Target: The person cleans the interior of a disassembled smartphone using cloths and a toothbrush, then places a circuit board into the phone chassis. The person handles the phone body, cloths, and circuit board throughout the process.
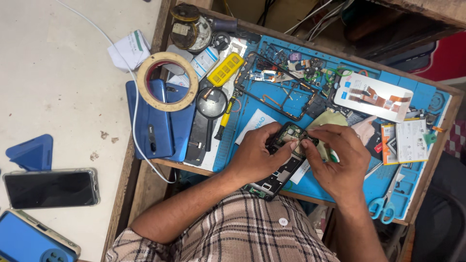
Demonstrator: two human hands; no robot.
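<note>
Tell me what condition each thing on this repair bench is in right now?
Opened phone: back off, insides bare, held by both hands.
Left hand: gripping the phone's side.
Right hand: fingers pinching at its top end.
Phone frame: empty, flat on the blue mat.
Tape roll: flat on a blue phone back.
Scissors: closed.
Dark phone: screen off.

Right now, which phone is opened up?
The black opened phone held between the left hand and right hand, its circuit board exposed. The blue phone under the tape roll remains closed.
</note>
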